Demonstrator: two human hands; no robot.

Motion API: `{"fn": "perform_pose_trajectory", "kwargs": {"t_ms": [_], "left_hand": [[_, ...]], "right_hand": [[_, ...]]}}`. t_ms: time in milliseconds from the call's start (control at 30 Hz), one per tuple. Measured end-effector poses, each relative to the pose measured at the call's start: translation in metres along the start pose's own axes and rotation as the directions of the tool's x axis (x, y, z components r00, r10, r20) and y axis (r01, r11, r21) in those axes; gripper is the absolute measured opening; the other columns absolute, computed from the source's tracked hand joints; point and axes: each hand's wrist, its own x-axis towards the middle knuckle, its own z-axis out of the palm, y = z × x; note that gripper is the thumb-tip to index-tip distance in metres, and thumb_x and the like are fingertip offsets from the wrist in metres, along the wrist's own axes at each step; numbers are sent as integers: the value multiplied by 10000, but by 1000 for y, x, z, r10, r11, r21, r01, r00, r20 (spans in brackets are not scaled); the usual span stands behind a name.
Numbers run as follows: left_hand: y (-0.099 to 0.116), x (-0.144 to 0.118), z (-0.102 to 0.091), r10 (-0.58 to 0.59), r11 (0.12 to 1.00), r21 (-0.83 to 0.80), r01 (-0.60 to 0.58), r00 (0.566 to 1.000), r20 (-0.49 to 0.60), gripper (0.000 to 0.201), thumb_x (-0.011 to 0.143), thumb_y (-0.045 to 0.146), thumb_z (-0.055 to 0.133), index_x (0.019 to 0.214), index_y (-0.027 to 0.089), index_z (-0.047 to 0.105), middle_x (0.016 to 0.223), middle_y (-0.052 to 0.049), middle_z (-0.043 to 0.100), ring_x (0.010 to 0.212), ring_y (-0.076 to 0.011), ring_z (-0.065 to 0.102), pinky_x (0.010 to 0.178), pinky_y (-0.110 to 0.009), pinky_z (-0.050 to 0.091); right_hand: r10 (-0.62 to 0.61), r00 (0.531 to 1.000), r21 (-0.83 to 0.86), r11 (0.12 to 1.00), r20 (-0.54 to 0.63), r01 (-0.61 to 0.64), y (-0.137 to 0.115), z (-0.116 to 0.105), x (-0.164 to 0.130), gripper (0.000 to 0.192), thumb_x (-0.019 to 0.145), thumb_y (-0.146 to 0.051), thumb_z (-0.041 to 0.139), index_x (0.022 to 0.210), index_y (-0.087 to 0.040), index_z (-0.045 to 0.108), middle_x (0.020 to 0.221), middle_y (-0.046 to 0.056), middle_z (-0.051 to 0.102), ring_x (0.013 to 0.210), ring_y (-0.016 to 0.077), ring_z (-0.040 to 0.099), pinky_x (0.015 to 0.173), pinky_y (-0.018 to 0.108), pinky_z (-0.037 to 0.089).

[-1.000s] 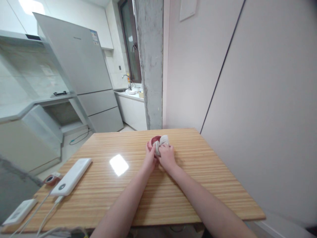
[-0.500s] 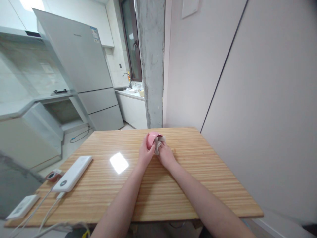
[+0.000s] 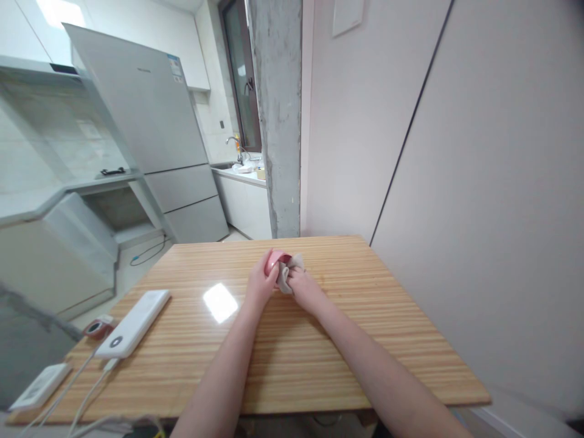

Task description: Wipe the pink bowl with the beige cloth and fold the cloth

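My left hand (image 3: 260, 281) is wrapped round the outside of a small glossy pink bowl (image 3: 276, 258), tilted on its side above the far middle of the table. The bowl's mouth faces right, towards my right hand (image 3: 307, 289). Bunched in the fingers of that hand is a pale grey-white cloth (image 3: 285, 281). One part of the cloth sticks up beside the rim, and another hangs below the bowl. The inside of the bowl is mostly hidden by the cloth and fingers.
On the left of the wooden table (image 3: 365, 340) lie a white power bank (image 3: 137, 322) with cables, a small reddish round object (image 3: 95, 329) and a white box (image 3: 40, 387). A fridge (image 3: 132, 109), a sink counter (image 3: 241, 194) and a concrete pillar (image 3: 283, 121) stand beyond.
Bowl and left hand have shifted slightly left and towards me, and the bowl has turned a little. The cloth has come further out of the bowl's mouth, showing more of it.
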Motion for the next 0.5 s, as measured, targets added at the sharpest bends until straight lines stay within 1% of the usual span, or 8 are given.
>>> {"fn": "perform_pose_trajectory", "kwargs": {"t_ms": [67, 133, 200, 267, 300, 333, 400, 500], "left_hand": [[-2, 4, -4, -43, 998, -55, 44, 999, 28, 480, 833, 347, 549, 1286, 189, 547, 1261, -90, 610, 1187, -241, 544, 1053, -394, 377], [-1, 5, -2, -81, 989, -126, 82, 997, 12, 523, 813, 377, 587, 1299, 190, 530, 1268, -95, 601, 1206, -242, 530, 1067, -389, 360], [3, 1, 8, -138, 965, -233, 124, 989, -47, 644, 806, 420, 599, 1379, 183, 421, 1271, -115, 588, 1192, -238, 540, 1054, -385, 374], [8, -6, 24, -199, 924, -349, 156, 976, -91, 771, 797, 443, 613, 1439, 176, 281, 1275, -138, 569, 1162, -230, 560, 1024, -376, 405], [11, -10, 32, -217, 907, -389, 163, 971, -99, 805, 788, 442, 627, 1444, 176, 244, 1289, -146, 552, 1160, -228, 560, 1015, -369, 413], [13, -14, 39, -226, 898, -408, 165, 969, -104, 809, 780, 437, 638, 1435, 178, 240, 1307, -150, 534, 1167, -227, 553, 1014, -364, 414], [15, -18, 47, -218, 904, -398, 158, 970, -110, 751, 783, 426, 635, 1397, 178, 281, 1325, -149, 512, 1183, -228, 535, 1024, -364, 402], [11, -16, 41, -195, 923, -355, 146, 975, -108, 635, 829, 413, 567, 1362, 174, 318, 1301, -138, 528, 1187, -226, 528, 1033, -376, 389]], "right_hand": [[-8, 1000, -155, 988, 13, 9, 1, -5, 0, 227, 899, -144, 484, 1034, -181, 662, 1086, 94, 650, 1080, 217, 525, 896, 374, 443], [-11, 1000, -189, 982, 16, 14, 1, -6, 0, 231, 911, -161, 473, 1034, -180, 668, 1067, 100, 655, 1063, 220, 525, 879, 369, 449], [6, 1000, -132, 991, -14, -8, 0, -2, 0, 233, 904, -155, 479, 1026, -175, 675, 1059, 100, 660, 1059, 220, 524, 892, 354, 451], [71, 990, -10, 997, -125, -72, -1, 5, 0, 257, 876, -131, 497, 1073, -161, 659, 1092, 107, 651, 1080, 217, 521, 934, 341, 443], [112, 975, 62, 993, -191, -102, -2, 9, -1, 292, 858, -116, 507, 1116, -150, 639, 1120, 113, 642, 1102, 216, 516, 961, 337, 433], [147, 959, 129, 985, -244, -118, -2, 12, -1, 336, 838, -101, 516, 1156, -141, 615, 1145, 117, 633, 1124, 214, 511, 987, 335, 422], [168, 946, 215, 970, -278, -110, -1, 16, -2, 406, 798, -77, 538, 1197, -135, 587, 1174, 121, 623, 1158, 212, 504, 1024, 337, 401], [117, 971, 194, 978, -210, -75, 4, 16, -1, 443, 752, -40, 562, 1183, -133, 601, 1188, 126, 618, 1179, 218, 498, 1048, 353, 384]]}}
